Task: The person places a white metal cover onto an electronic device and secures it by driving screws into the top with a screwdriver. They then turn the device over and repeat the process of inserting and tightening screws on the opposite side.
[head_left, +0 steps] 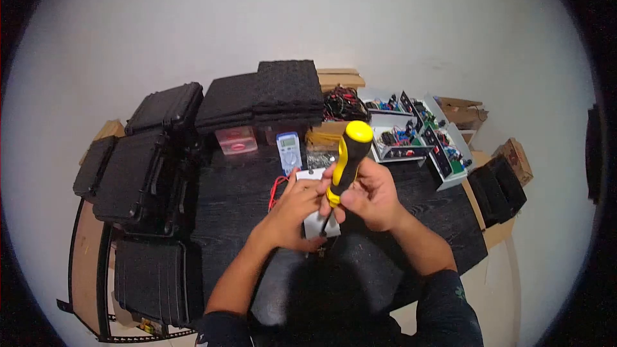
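A yellow-and-black screwdriver (pixel 350 157) stands tilted in my right hand (pixel 373 196), whose fingers close round the lower part of its handle. Its dark shaft points down to the near end of a small white box (pixel 313 226). My left hand (pixel 292 211) grips that box from the left, thumb by the near end and fingers over the upper part. The fingertips of both hands come close together at the screwdriver's collar. Part of the box is hidden under my hands. Just beyond lies a blue-and-white multimeter (pixel 289 151) with a red test lead (pixel 275 194).
Black hard cases (pixel 132 177) are stacked at the left. Black foam sheets (pixel 286 93) and a bundle of cables (pixel 345 104) sit at the back of the dark table (pixel 225 218). Open white housings with electronics (pixel 402 148) stand at the right, beside cardboard boxes (pixel 513 159).
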Available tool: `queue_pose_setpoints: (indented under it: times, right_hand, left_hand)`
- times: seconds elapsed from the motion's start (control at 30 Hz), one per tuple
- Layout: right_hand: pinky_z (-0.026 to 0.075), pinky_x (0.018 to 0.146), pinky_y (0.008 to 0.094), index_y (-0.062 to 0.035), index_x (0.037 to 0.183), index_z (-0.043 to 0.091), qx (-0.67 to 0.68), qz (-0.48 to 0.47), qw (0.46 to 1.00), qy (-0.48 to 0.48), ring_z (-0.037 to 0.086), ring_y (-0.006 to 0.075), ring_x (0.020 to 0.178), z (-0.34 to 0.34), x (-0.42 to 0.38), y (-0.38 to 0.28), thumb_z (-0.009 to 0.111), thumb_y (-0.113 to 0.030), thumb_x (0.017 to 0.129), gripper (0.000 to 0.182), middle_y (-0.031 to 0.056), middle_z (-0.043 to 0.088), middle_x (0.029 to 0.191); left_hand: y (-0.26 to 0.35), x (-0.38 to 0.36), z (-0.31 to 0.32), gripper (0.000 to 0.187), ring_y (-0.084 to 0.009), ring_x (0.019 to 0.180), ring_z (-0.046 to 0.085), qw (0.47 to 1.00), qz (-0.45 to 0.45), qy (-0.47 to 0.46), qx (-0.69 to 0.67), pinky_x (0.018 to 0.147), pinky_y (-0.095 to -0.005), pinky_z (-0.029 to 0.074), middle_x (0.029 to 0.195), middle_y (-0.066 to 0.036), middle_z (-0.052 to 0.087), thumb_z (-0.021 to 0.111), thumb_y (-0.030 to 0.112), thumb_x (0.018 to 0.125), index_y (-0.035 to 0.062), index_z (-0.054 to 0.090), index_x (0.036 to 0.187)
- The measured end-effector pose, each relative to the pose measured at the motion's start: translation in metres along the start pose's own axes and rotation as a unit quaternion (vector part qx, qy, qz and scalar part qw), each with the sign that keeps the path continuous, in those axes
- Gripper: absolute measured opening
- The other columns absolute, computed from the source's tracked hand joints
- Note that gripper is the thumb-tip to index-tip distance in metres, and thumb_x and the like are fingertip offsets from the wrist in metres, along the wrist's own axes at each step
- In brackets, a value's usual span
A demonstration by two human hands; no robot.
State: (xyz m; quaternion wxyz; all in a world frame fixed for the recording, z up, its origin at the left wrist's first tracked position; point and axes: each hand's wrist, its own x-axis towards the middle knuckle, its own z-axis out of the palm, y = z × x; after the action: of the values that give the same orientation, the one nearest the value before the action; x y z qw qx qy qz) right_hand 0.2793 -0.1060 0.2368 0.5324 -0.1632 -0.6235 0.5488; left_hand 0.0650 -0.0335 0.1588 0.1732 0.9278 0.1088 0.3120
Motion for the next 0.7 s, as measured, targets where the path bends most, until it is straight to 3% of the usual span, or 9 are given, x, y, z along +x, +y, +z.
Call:
queue_pose_setpoints:
  times: [0.03,0.1,0.2,0.23,0.33,0.43,0.53,0.7]
  right_hand:
    - [0.059,0.061,0.0296,0.0031,0.136,0.050,-0.027,-0.002,0.999,0.042,0.076,0.0268,0.088,0.0004,-0.0004,0.0033,0.073,-0.027,0.100,0.052,0.0173,0.070,0.117]
    - [0.058,0.059,0.0285,0.0033,0.136,0.051,-0.025,-0.024,0.998,0.050,0.075,0.0268,0.085,-0.0006,0.0007,0.0037,0.070,-0.028,0.102,0.050,0.0178,0.070,0.116]
    - [0.058,0.057,0.0282,0.0035,0.136,0.051,-0.034,-0.026,0.998,0.049,0.075,0.0270,0.085,-0.0024,0.0013,0.0009,0.068,-0.027,0.103,0.049,0.0181,0.069,0.116]
    - [0.058,0.057,0.0282,0.0036,0.136,0.051,-0.039,-0.025,0.998,0.049,0.075,0.0271,0.085,-0.0025,0.0007,0.0003,0.068,-0.027,0.103,0.048,0.0182,0.069,0.116]
    - [0.059,0.067,0.0262,0.0076,0.144,0.046,-0.023,-0.039,0.999,0.023,0.071,0.0144,0.089,-0.0035,-0.0006,0.0006,0.062,-0.018,0.106,0.048,0.0167,0.069,0.123]
    - [0.059,0.067,0.0257,0.0075,0.143,0.046,-0.014,-0.049,0.999,0.015,0.071,0.0148,0.090,-0.0052,-0.0020,-0.0005,0.063,-0.017,0.106,0.048,0.0169,0.069,0.123]
    - [0.059,0.067,0.0258,0.0076,0.143,0.046,-0.021,-0.052,0.998,0.015,0.071,0.0160,0.090,-0.0062,-0.0018,-0.0023,0.062,-0.017,0.106,0.048,0.0174,0.068,0.123]
    - [0.060,0.068,0.0264,0.0076,0.143,0.046,-0.010,-0.053,0.998,0.009,0.072,0.0184,0.092,-0.0046,-0.0038,-0.0003,0.062,-0.016,0.106,0.047,0.0178,0.068,0.123]
  left_hand:
    - [0.0002,0.0023,-0.0003,0.073,-0.0365,0.141,0.046,1.000,-0.001,0.005,-0.004,0.121,-0.0778,0.010,0.143,-0.013,0.056,0.093,0.030,0.050,0.0106,0.065,0.114]
    - [0.0039,0.0043,-0.0003,0.068,-0.0361,0.141,0.046,1.000,-0.006,0.015,-0.013,0.121,-0.0786,0.011,0.143,-0.012,0.057,0.093,0.028,0.051,0.0105,0.066,0.111]
    - [0.0091,0.0076,-0.0042,0.058,-0.0489,0.150,0.034,0.999,-0.014,0.001,-0.038,0.122,-0.0705,0.012,0.127,-0.016,0.061,0.089,0.024,0.053,0.0133,0.067,0.105]
    - [0.0094,0.0074,-0.0036,0.058,-0.0474,0.148,0.037,0.999,-0.011,0.008,-0.038,0.122,-0.0702,0.013,0.129,-0.015,0.061,0.089,0.021,0.053,0.0133,0.066,0.106]
    - [0.0087,0.0084,-0.0035,0.060,-0.0473,0.144,0.041,0.999,0.000,0.021,-0.047,0.122,-0.0696,0.016,0.129,-0.015,0.061,0.089,0.019,0.052,0.0133,0.066,0.107]
    - [0.0064,0.0056,0.0007,0.063,-0.0466,0.138,0.045,0.999,0.004,0.034,-0.027,0.121,-0.0683,0.021,0.130,-0.015,0.061,0.091,0.018,0.049,0.0130,0.066,0.107]
    - [0.0004,0.0023,0.0029,0.072,-0.0354,0.138,0.049,1.000,-0.002,0.015,-0.015,0.120,-0.0805,0.007,0.143,-0.007,0.058,0.090,0.030,0.055,0.0135,0.068,0.122]
    - [0.0018,0.0020,0.0027,0.072,-0.0357,0.137,0.050,1.000,-0.002,0.018,-0.020,0.120,-0.0805,0.007,0.140,-0.007,0.060,0.090,0.029,0.055,0.0135,0.068,0.122]
